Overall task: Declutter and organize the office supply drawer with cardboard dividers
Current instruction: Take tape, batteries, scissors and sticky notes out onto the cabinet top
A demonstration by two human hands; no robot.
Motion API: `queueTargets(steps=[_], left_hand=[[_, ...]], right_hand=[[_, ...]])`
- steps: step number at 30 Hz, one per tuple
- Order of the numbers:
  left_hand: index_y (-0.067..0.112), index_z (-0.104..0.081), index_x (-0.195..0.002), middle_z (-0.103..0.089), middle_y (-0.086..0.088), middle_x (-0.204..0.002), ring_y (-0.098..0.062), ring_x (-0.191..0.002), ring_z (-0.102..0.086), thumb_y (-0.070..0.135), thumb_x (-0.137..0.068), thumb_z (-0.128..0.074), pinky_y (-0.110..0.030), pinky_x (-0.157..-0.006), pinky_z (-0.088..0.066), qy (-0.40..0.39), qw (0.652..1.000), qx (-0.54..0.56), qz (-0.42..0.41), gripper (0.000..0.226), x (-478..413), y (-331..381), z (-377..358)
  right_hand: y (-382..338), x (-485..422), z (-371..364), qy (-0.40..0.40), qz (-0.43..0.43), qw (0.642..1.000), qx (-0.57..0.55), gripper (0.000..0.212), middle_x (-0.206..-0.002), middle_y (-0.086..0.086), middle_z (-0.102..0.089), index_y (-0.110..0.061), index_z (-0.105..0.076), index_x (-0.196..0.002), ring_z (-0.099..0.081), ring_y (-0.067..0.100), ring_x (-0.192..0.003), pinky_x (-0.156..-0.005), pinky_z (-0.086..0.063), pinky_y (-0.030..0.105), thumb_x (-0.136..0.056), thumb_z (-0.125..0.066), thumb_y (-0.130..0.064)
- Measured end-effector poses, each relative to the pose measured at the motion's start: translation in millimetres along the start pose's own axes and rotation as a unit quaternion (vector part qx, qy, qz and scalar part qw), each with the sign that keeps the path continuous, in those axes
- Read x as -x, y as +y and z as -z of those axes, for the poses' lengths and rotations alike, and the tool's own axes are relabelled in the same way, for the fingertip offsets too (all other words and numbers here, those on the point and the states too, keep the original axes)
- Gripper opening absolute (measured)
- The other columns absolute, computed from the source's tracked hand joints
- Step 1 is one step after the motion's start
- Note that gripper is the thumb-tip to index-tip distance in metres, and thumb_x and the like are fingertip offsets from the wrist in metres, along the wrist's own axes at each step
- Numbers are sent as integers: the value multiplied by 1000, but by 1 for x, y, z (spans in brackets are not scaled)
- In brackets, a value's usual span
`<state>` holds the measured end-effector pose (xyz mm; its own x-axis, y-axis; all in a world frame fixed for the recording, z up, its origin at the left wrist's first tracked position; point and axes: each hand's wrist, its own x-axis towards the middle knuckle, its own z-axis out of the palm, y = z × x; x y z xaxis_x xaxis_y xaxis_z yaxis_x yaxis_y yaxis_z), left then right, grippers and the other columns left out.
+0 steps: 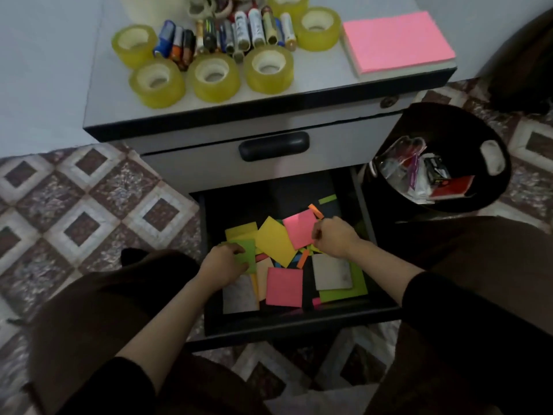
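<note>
Dark-sleeved forearms reach down from the bottom of the view, between the person's knees, into the work below. Largest in view is the grey cabinet [191,115], whose top seems to serve as a holding area for things cleared out of the way. Its lower drawer [299,323], the task's own thing, is pulled fully open so that both hands can get inside; no cardboard dividers show in it yet, so the sorting looks to be at an early stage. A black bin [466,127] stands just right of the cabinet, close enough to drop rejects in, and it holds plastic packaging and small boxes. On the cabinet top a pink paper pad [398,40] lies at the right. Six yellow tape rolls [267,68] ring what look like batteries [227,34], probably grouped by kind for later return. In the drawer, the left hand [223,263] grips a green note [248,254], fingers curled over its edge. The right hand [335,238] appears to pinch the right edge of a pink note [299,230], likely gathering loose sheets by colour. Yellow, pink and white notes overlap between the hands, with thin orange and green strips [327,199] scattered toward the back.
</note>
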<state>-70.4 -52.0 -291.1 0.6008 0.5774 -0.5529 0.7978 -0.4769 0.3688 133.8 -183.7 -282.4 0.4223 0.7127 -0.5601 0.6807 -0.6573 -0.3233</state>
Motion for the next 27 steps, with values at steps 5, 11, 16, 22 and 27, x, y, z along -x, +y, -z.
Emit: queueTargets(steps=[5, 11, 16, 22, 27], left_hand=[[4, -39, -137, -42, -15, -138, -30, -127, -36, 22, -88, -57, -26, -103, -25, -4, 1000, -24, -7, 55, -20, -4, -5], [-4, 1, -145, -10, -22, -152, -34, -141, -12, 15, -88, -57, -32, -113, -13, -39, 998, 30, 45, 84, -31, -7, -20], [-3, 3, -146, -10, -23, -152, -34, -140, -17, 8, -86, -55, -33, -109, -21, -13, 992, 111, 64, 84, -39, -6, -25], [8, -1, -148, -35, -22, -143, -35, -129, -38, 7, -87, -54, -38, -104, -37, 6, 986, 154, 56, 81, -48, -5, -18], [10, -20, -147, -46, -16, -136, -31, -121, -47, 2, -87, -52, -27, -92, -40, 11, 984, 175, 27, 68, -54, 0, -11]], right_hand=[[-33, -20, -20, -32, 79, 994, 63, 41, -130, 7, -55, -14, -56, -127, -52, 23, -116, -88, -45, 31, -86, -56, -10], [-72, -42, -33, -88, 228, 946, 214, 71, -157, -2, -14, -21, -27, -147, -14, 25, -144, -114, -21, 39, -84, -51, 1], [-74, -52, -41, -88, 219, 933, 270, 74, -157, -1, -12, -22, -22, -148, -8, 27, -145, -115, -5, 54, -83, -53, -2], [-60, -54, -35, -41, 193, 928, 316, 50, -132, 7, -47, -13, -43, -133, -34, 29, -127, -108, -21, 49, -84, -53, -6], [-35, -54, -7, -76, 119, 978, 152, 13, -100, 12, -63, -6, -66, -91, -60, 29, -99, -67, -38, 27, -84, -55, -7]])
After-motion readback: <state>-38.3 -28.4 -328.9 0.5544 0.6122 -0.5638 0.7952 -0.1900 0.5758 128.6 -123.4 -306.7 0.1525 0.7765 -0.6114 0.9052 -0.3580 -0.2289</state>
